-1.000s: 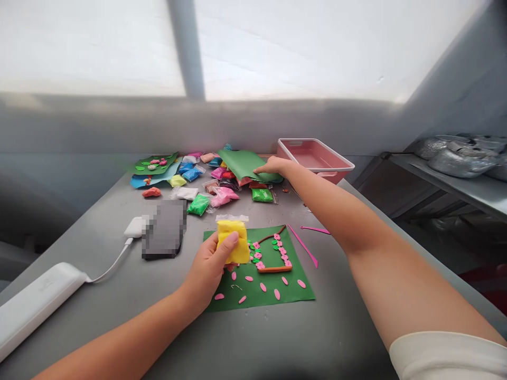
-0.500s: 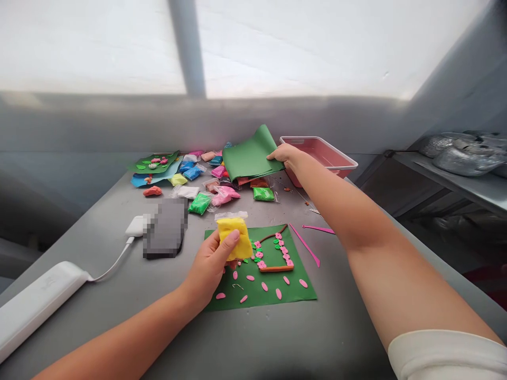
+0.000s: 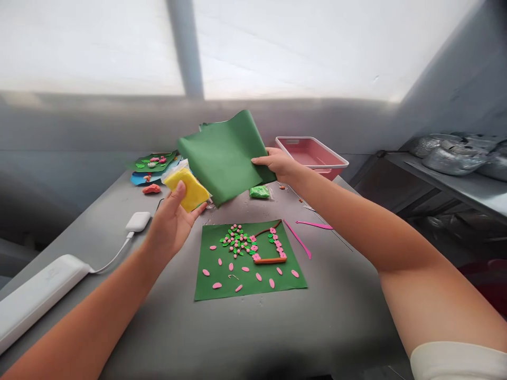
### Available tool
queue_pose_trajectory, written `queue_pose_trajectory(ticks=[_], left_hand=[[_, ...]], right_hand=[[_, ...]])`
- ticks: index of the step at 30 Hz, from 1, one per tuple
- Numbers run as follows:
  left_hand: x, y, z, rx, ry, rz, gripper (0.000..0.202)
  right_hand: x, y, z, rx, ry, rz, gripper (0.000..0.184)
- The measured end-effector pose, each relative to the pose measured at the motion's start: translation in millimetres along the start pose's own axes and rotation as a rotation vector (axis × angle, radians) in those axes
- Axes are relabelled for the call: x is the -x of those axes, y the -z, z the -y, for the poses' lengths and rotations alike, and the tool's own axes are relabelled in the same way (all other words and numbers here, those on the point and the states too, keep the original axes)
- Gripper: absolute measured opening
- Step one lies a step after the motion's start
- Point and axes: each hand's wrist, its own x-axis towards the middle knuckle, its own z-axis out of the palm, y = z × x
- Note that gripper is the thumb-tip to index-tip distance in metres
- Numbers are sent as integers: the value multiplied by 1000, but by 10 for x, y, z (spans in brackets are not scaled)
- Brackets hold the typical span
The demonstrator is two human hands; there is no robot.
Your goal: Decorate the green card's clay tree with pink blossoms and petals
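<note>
My left hand (image 3: 170, 219) is closed around a packet of yellow modelling clay (image 3: 189, 191), thumb on top, held above the left part of the table. In my right hand (image 3: 279, 162) are green paper sheets (image 3: 225, 158), gripped at their right edge and raised above the table, curling at the top. They hide most of the clay packets behind them. Below, a flat green sheet (image 3: 245, 287) carries clay shapes: a cluster of green leaves and pink balls (image 3: 236, 241), a frame with pink flowers (image 3: 277, 243) and a brown bar (image 3: 270, 260), and several pink ovals.
Two pink modelling tools (image 3: 299, 240) lie right of the sheet. A pink basket (image 3: 312, 153) stands at the back right, a bright green clay packet (image 3: 260, 192) before it. On the left are a white power strip (image 3: 43, 298), a charger (image 3: 138, 221) and orange clay (image 3: 151, 188).
My right hand has lifted the green sheets and brought them left. My left hand has moved left and away from me with the yellow packet, uncovering the leaf cluster.
</note>
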Motion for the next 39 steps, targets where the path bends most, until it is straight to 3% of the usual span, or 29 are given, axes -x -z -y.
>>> queue_pose_trajectory(ticks=[3,6,10,17,20,24,30,31,33,39], left_hand=[[-31,26,-48,29,9,26,17],[-32,17,-39,54,39,-22,15],[-9,-5,28,47,90,-89,22],[33,10,123,-53,94,-103,37],[47,5,124,-66,96,-94,38],[66,-16,97,-72,44,-95,34],[96,-24,66,-89,-24,-163,26],[102,-26,67,-93,-14,-160,26],[113,-33,72,-103,12,-157,28],[113,-31,108,-108,70,-182,33]], right_hand=[[214,-156,-83,-59,-4,126,19],[385,-259,-144,-105,-20,226,26],[585,-368,-149,-116,-48,336,26],[780,-505,-123,35,-58,450,35],[748,-509,-175,161,-62,352,46],[581,-427,-93,254,1,204,41],[24,69,408,426,215,-214,46],[-84,164,467,601,289,-337,46],[-293,314,527,956,286,-465,46],[-812,365,391,1067,180,-497,39]])
